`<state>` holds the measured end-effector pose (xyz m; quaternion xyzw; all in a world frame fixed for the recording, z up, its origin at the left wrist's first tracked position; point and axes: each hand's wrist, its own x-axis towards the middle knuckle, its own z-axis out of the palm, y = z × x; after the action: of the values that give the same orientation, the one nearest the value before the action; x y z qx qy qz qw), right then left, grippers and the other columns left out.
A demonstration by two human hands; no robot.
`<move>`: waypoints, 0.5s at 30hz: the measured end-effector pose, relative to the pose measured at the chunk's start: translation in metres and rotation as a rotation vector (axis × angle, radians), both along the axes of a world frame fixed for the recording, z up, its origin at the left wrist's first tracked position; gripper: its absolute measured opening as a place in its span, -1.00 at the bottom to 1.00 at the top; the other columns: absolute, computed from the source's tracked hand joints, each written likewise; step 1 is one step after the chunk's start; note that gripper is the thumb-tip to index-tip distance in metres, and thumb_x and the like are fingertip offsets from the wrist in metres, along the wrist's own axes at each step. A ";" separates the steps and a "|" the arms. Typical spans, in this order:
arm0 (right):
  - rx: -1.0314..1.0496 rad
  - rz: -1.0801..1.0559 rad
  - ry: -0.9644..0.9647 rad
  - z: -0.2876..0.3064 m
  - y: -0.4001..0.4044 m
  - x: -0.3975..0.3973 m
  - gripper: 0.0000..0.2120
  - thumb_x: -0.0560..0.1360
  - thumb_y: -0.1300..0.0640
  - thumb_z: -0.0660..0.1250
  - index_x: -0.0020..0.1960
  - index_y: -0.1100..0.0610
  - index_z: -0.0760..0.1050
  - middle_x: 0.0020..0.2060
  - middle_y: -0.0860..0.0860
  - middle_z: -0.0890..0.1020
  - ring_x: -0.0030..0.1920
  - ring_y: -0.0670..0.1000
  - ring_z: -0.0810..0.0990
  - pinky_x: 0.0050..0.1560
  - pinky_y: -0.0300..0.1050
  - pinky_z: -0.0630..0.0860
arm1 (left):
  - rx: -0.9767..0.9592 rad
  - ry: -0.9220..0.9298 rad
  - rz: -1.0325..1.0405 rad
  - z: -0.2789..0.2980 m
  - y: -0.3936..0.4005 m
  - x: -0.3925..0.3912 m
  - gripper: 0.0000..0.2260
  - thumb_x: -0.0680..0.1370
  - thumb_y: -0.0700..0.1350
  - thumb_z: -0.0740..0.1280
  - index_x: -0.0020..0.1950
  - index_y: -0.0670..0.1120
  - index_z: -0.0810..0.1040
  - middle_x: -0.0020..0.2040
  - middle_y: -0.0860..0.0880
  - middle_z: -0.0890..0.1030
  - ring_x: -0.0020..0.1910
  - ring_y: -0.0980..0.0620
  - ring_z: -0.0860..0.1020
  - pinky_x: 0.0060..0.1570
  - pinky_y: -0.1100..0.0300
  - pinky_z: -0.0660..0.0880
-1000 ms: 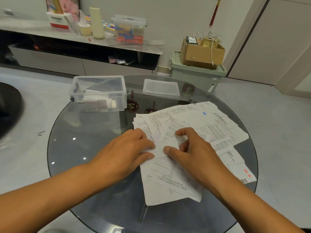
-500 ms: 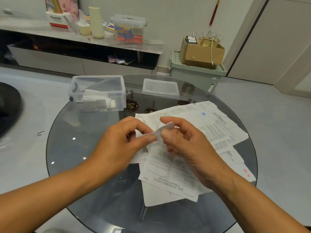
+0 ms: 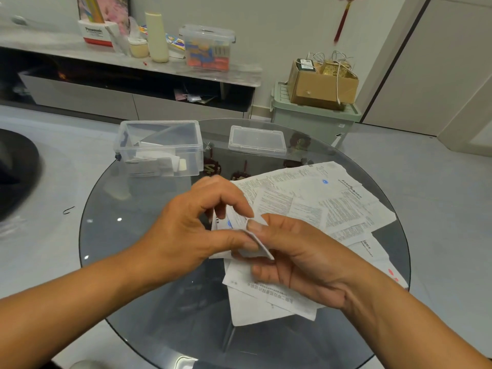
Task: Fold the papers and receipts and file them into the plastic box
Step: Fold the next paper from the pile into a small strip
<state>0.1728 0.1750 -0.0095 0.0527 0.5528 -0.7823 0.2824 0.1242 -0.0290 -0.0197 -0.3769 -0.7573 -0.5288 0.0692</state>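
Note:
Above the round glass table (image 3: 138,235), my left hand (image 3: 186,230) and my right hand (image 3: 298,251) both pinch a small white receipt (image 3: 239,225), which is bent between them. A loose pile of white papers and receipts (image 3: 319,198) lies on the table under and to the right of my hands. The clear plastic box (image 3: 159,150) stands open at the table's far left, with several folded papers inside. Its clear lid (image 3: 257,139) lies flat to the right of it.
Beyond the table a low cabinet (image 3: 127,75) carries a lidded plastic container (image 3: 207,46), a bottle and boxes. A green storage bin (image 3: 314,115) with a cardboard box (image 3: 322,83) on top stands at the back right. A dark round object (image 3: 16,171) is at the left.
My hands have lifted a small receipt off the pile, where they were pressing flat one second ago, and now bend it in the air between them.

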 end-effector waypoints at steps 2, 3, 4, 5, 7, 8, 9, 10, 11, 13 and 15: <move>-0.007 0.016 -0.001 0.001 -0.002 0.002 -0.58 0.43 0.06 0.54 0.21 0.22 0.59 0.02 0.15 0.70 0.09 0.08 0.70 0.01 -0.12 0.65 | -0.028 0.169 0.028 0.001 -0.001 -0.001 -0.69 0.40 0.07 0.55 0.06 0.11 0.53 -0.01 0.09 0.50 -0.07 0.09 0.46 -0.07 0.34 0.39; -0.014 0.021 0.008 0.001 -0.004 0.002 -0.61 0.41 0.07 0.56 0.17 0.17 0.59 0.00 0.14 0.70 0.02 0.06 0.72 -0.05 -0.15 0.65 | -0.032 0.227 0.046 0.001 -0.001 -0.002 -0.67 0.42 0.06 0.54 0.08 0.08 0.51 0.01 0.08 0.48 -0.06 0.13 0.45 -0.06 0.35 0.38; -0.023 0.010 0.022 0.002 -0.006 0.001 -0.64 0.41 0.10 0.56 0.15 0.15 0.57 -0.06 0.12 0.70 -0.11 0.02 0.70 -0.17 -0.20 0.60 | -0.035 0.272 0.061 0.001 -0.001 -0.002 -0.67 0.43 0.04 0.53 0.10 0.06 0.49 0.01 0.06 0.46 -0.04 0.17 0.43 -0.06 0.37 0.38; -0.021 -0.030 0.049 0.004 -0.008 0.001 -0.68 0.43 0.14 0.55 0.12 0.15 0.55 -0.15 0.09 0.67 -0.25 -0.04 0.63 -0.30 -0.26 0.51 | -0.044 0.312 0.077 0.001 -0.002 -0.002 -0.67 0.44 0.02 0.52 0.12 0.04 0.50 0.02 0.04 0.44 -0.02 0.19 0.43 -0.05 0.38 0.38; 0.067 -0.146 0.132 0.004 -0.012 -0.001 -0.71 0.48 0.18 0.50 0.17 0.14 0.53 -0.30 0.03 0.59 -0.40 -0.10 0.46 -0.42 -0.28 0.37 | -0.078 0.384 0.078 -0.002 -0.003 -0.002 -0.68 0.48 -0.01 0.51 0.18 0.03 0.54 0.05 -0.01 0.44 0.01 0.18 0.43 -0.03 0.37 0.40; 0.149 -0.184 0.179 0.004 -0.014 -0.001 -0.70 0.54 0.16 0.46 0.25 0.08 0.53 -0.34 0.00 0.56 -0.42 -0.10 0.43 -0.42 -0.27 0.37 | -0.103 0.426 0.059 -0.004 -0.003 -0.002 -0.72 0.51 -0.02 0.49 0.20 0.03 0.57 0.09 -0.01 0.45 0.00 0.17 0.44 -0.03 0.35 0.41; 0.246 -0.201 0.234 0.003 -0.015 -0.001 -0.69 0.61 0.12 0.40 0.33 -0.03 0.51 -0.36 -0.01 0.55 -0.42 -0.10 0.44 -0.40 -0.26 0.40 | -0.131 0.476 0.037 -0.005 -0.004 -0.001 -0.78 0.55 -0.04 0.47 0.19 0.01 0.61 0.13 0.00 0.48 -0.01 0.19 0.45 -0.03 0.34 0.41; 0.328 -0.206 0.290 0.003 -0.016 0.001 -0.68 0.67 0.09 0.33 0.39 -0.15 0.47 -0.36 -0.02 0.56 -0.41 -0.10 0.46 -0.37 -0.26 0.43 | -0.161 0.527 0.013 -0.006 -0.004 -0.001 -0.85 0.59 -0.06 0.43 0.14 -0.02 0.66 0.14 0.00 0.52 -0.01 0.22 0.45 -0.01 0.35 0.39; 0.382 -0.202 0.330 0.002 -0.015 0.001 -0.67 0.70 0.07 0.26 0.41 -0.23 0.43 -0.37 -0.03 0.57 -0.40 -0.09 0.48 -0.35 -0.25 0.45 | -0.191 0.569 -0.004 -0.007 -0.006 -0.001 -0.87 0.62 -0.08 0.39 0.08 -0.07 0.71 0.12 0.00 0.58 -0.01 0.24 0.46 0.03 0.37 0.37; 0.420 -0.206 0.350 0.003 -0.012 -0.001 -0.66 0.74 0.06 0.16 0.44 -0.26 0.40 -0.35 0.02 0.63 -0.37 -0.04 0.55 -0.29 -0.14 0.52 | -0.250 0.628 -0.017 -0.009 -0.011 -0.004 -0.78 0.66 -0.08 0.33 -0.01 -0.15 0.73 0.02 -0.04 0.67 -0.04 0.15 0.53 0.05 0.37 0.38; 0.521 -0.233 0.420 0.003 0.000 -0.007 -0.68 0.74 0.05 0.14 0.43 -0.21 0.45 -0.19 0.01 0.72 -0.23 -0.03 0.65 -0.15 -0.03 0.59 | -0.329 0.684 0.024 -0.008 -0.020 -0.013 -0.75 0.67 -0.08 0.29 -0.02 -0.16 0.72 0.00 -0.05 0.68 -0.07 0.05 0.57 -0.08 0.28 0.49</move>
<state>0.1659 0.1748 -0.0066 0.0237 0.7700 -0.6357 0.0482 0.1115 -0.0488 -0.0279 -0.5289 -0.7696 -0.2428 0.2626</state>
